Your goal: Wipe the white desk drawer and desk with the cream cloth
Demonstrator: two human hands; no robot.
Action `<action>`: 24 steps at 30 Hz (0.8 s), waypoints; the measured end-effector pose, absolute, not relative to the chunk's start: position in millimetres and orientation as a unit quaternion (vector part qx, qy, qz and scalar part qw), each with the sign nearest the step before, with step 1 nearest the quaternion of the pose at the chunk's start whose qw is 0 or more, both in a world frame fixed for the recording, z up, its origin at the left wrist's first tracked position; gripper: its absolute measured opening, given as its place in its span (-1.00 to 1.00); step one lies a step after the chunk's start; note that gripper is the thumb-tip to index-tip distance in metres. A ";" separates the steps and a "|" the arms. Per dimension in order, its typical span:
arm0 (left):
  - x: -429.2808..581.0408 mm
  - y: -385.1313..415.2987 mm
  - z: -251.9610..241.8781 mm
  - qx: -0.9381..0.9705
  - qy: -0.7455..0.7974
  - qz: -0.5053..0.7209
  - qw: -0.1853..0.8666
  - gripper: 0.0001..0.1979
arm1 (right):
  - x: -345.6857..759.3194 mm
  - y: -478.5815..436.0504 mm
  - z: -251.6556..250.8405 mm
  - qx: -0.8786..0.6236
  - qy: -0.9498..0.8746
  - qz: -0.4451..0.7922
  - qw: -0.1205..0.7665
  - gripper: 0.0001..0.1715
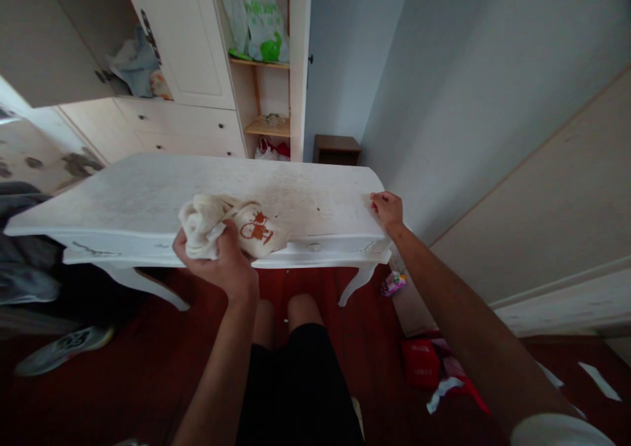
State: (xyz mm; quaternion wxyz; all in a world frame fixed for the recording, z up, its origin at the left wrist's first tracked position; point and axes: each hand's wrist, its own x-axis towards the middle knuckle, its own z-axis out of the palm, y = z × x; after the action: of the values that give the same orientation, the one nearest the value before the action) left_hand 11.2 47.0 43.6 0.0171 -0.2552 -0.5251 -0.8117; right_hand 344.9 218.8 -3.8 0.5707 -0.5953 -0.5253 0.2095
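A white table (pixel 148 183) with curved legs and front drawers stands before me, its top marked by dark smudges. My left hand (pixel 221 255) grips a bunched cream cloth (pixel 202 219) at the front edge. Part of the cloth, printed with a reddish-brown picture, spreads to the right over the edge. At the table's right end, my right hand (pixel 387 208) rests with its fingers curled together; whether anything is between them is too small to tell.
Behind the table stands a white wardrobe (pixel 197 39) with plastic bags (pixel 266 25) on a shelf. A small brown cabinet (pixel 338 145) is by the wall. Red bags (pixel 421 364) and a shoe (pixel 64 351) lie on the floor.
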 end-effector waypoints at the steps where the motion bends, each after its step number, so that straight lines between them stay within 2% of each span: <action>1: 8.4 57.8 51.7 -0.289 -0.519 -0.804 0.025 -0.55 | 345.0 219.0 -3.8 -0.598 -0.526 0.209 0.568 -0.67; 4: 5.4 96.1 73.7 -0.408 -0.513 -0.756 0.000 -0.56 | 345.3 219.7 -4.5 -0.601 -0.523 0.210 0.567 -0.63; 7: 12.1 133.4 82.3 -0.525 -0.545 -0.654 -0.014 -0.51 | 345.7 219.7 -5.5 -0.596 -0.524 0.212 0.570 -0.59; 14: 39.6 176.0 45.8 -0.654 -0.636 -0.401 -0.083 -0.45 | 345.6 217.3 -2.6 -0.599 -0.529 0.214 0.562 -0.57; 20: 42.6 190.0 40.1 -0.634 -0.681 -0.361 -0.059 -0.38 | 345.3 216.8 -1.2 -0.598 -0.526 0.220 0.563 -0.60; 24: 27.1 208.4 41.8 -0.615 -0.667 -0.395 -0.143 -0.29 | 344.7 216.9 -1.1 -0.597 -0.512 0.232 0.572 -0.59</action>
State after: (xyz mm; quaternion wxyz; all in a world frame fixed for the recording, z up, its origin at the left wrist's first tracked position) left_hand 27.1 208.4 41.8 -0.1432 -0.6153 -0.6670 -0.3950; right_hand 344.7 216.9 -1.1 0.5723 -0.5970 -0.5123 0.2316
